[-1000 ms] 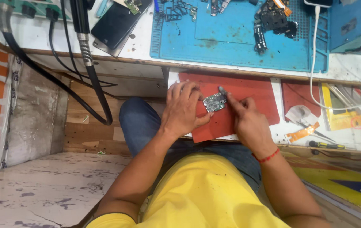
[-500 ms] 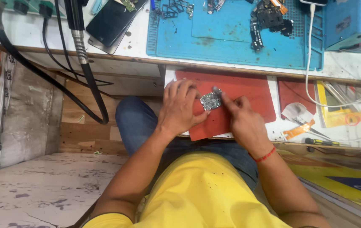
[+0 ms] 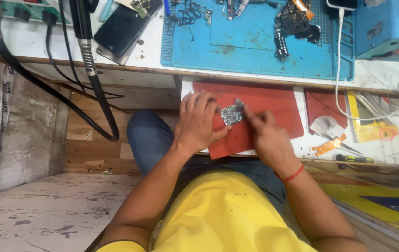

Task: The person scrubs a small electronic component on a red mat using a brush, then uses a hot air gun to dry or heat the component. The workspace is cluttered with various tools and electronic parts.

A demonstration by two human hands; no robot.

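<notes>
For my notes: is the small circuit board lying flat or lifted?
Flat: circuit board lies on the red mat, left hand and right hand at its edges.

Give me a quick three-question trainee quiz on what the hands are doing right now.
1. True or false: the circuit board lies over the red mat.
2. Which hand steadies the board's left edge: A) left hand B) right hand?
3. What colour is the mat holding loose parts on the bench above?

Key: 1 true; 2 A; 3 blue.
</notes>
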